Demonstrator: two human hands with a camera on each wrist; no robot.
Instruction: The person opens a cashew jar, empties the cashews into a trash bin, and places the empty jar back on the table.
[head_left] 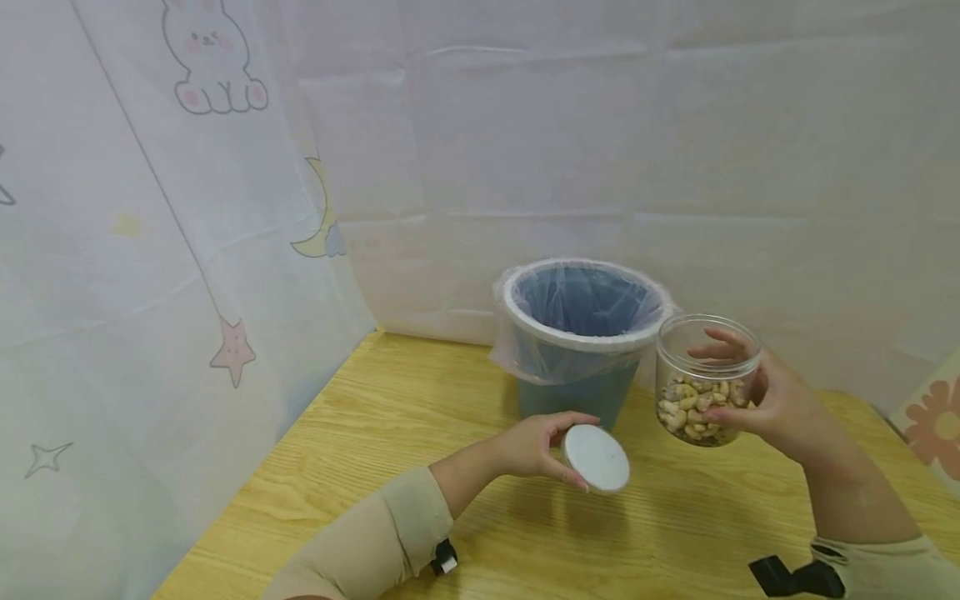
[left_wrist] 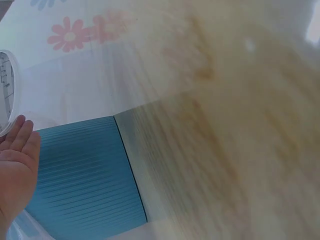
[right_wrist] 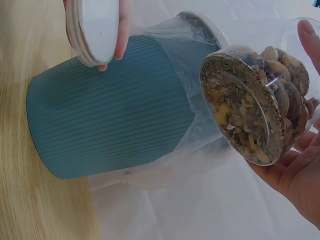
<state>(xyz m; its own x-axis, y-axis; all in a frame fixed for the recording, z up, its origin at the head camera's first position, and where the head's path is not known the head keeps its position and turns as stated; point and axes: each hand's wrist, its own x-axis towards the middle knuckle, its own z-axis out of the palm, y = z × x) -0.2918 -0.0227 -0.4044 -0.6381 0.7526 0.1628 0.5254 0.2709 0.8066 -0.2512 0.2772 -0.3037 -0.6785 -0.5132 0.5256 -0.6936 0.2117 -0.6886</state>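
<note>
A clear plastic jar [head_left: 703, 400], partly filled with cashew nuts, is held in the air by my right hand [head_left: 787, 408], whose fingers and thumb wrap its side. The jar has no lid on. In the right wrist view, brown crumbs cover the bottom of the jar [right_wrist: 237, 112]. My left hand [head_left: 536, 446] grips a round white lid [head_left: 596, 458] by its edge, tilted above the table. Just behind the hands stands a blue ribbed bin [head_left: 577, 392] with a white rim and a clear plastic liner [right_wrist: 200, 100]; the jar is at its right, near the rim.
The bin stands on a wood-grain table [head_left: 420, 383] close to the back wall. Pale printed sheets [head_left: 510, 150] hang behind and at the left. Black straps [head_left: 798, 577] sit at both wrists.
</note>
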